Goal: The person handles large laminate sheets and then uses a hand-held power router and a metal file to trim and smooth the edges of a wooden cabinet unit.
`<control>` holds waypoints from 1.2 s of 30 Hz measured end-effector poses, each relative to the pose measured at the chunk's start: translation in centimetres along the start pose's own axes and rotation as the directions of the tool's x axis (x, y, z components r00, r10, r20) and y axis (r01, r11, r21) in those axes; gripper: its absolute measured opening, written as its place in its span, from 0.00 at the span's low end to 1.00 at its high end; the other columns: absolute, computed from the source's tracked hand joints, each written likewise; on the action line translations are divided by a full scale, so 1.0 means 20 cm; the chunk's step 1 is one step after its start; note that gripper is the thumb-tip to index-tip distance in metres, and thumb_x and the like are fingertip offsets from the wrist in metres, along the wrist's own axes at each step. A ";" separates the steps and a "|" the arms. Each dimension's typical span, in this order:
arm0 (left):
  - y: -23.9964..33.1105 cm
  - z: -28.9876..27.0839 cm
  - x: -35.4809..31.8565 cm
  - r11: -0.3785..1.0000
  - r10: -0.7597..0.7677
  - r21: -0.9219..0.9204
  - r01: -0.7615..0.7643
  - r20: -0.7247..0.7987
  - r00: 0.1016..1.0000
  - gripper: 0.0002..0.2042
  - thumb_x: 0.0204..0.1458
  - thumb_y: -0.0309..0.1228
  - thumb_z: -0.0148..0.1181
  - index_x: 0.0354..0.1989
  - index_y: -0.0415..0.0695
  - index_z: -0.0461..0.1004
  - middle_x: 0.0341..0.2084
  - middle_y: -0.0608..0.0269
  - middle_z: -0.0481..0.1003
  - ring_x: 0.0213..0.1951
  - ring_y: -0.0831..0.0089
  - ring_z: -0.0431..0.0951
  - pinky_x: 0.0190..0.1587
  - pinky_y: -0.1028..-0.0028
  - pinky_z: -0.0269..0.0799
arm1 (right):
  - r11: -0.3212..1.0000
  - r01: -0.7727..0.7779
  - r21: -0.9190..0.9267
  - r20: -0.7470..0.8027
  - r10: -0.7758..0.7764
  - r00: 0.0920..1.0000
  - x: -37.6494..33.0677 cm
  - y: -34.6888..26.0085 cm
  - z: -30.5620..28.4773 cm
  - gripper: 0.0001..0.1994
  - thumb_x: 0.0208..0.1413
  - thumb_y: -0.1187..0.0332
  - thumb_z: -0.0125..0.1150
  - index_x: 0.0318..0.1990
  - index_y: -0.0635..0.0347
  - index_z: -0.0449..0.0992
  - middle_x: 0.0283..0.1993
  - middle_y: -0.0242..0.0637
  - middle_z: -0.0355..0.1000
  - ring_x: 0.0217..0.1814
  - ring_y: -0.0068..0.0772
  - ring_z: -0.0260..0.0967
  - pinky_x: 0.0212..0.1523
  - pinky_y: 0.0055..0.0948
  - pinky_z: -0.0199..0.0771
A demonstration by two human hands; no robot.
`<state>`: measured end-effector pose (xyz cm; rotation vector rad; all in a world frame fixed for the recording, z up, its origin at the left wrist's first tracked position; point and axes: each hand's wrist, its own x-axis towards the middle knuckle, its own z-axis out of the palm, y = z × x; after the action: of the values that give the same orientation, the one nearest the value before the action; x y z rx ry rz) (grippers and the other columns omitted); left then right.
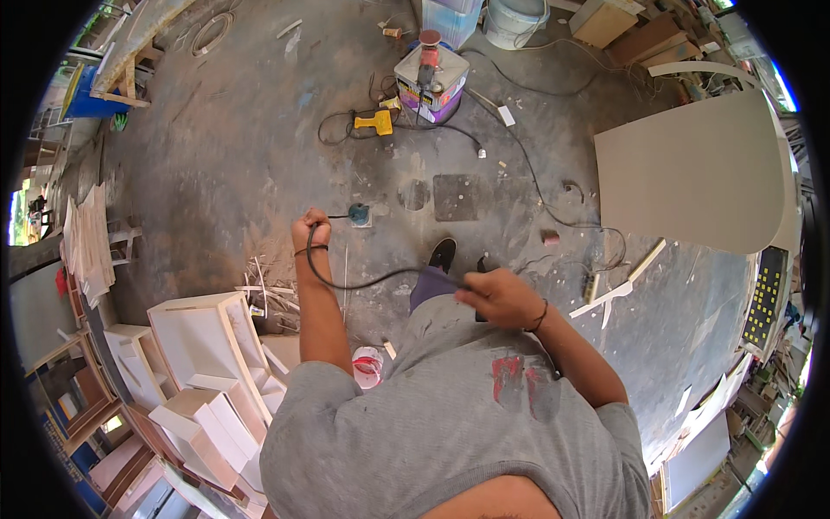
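Black cable [359, 282] sags limp between your two hands over the dusty concrete floor [242, 147], and it looks light and floppy. Your left hand [311, 232] is clenched around one end; your right hand [497, 296] pinches the other, so gather it in loops.

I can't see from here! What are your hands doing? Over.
Left hand fisted on black cable. Right hand grips its other end. Cable sags between. Nothing blocking.
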<state>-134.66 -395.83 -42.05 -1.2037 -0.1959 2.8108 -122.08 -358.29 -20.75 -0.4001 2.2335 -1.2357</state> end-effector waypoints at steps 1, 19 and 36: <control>0.04 -0.05 -0.01 1.000 -0.018 0.023 0.018 -0.010 1.000 0.05 0.58 0.19 0.38 0.30 0.38 0.59 0.13 0.70 0.57 0.13 0.80 0.59 0.15 0.82 0.63 | 0.997 0.078 -0.014 0.033 -0.077 0.996 0.01 -0.05 0.03 0.15 0.58 0.58 0.55 0.29 0.61 0.69 0.23 0.51 0.68 0.27 0.55 0.67 0.30 0.44 0.65; -0.07 -0.05 0.10 0.826 -0.054 0.539 0.165 -0.216 0.975 0.05 0.57 0.26 0.44 0.29 0.41 0.63 0.12 0.73 0.57 0.12 0.81 0.55 0.13 0.82 0.51 | 0.902 -0.424 0.078 -0.116 0.431 0.895 -0.24 0.55 0.22 0.16 0.53 0.60 0.58 0.35 0.68 0.71 0.33 0.55 0.71 0.37 0.55 0.70 0.37 0.40 0.66; -0.09 -0.20 0.24 0.724 -0.058 0.642 0.253 -0.309 0.949 0.02 0.55 0.26 0.47 0.32 0.42 0.64 0.13 0.74 0.58 0.12 0.81 0.56 0.13 0.81 0.52 | 0.871 -0.488 0.058 -0.107 0.491 0.865 -0.27 0.60 0.26 0.16 0.52 0.58 0.57 0.38 0.64 0.74 0.35 0.53 0.74 0.41 0.55 0.71 0.41 0.43 0.69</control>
<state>-135.08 -393.15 -48.02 -1.2566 0.6631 2.1864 -114.62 -352.73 -31.41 0.2562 2.2165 -1.0307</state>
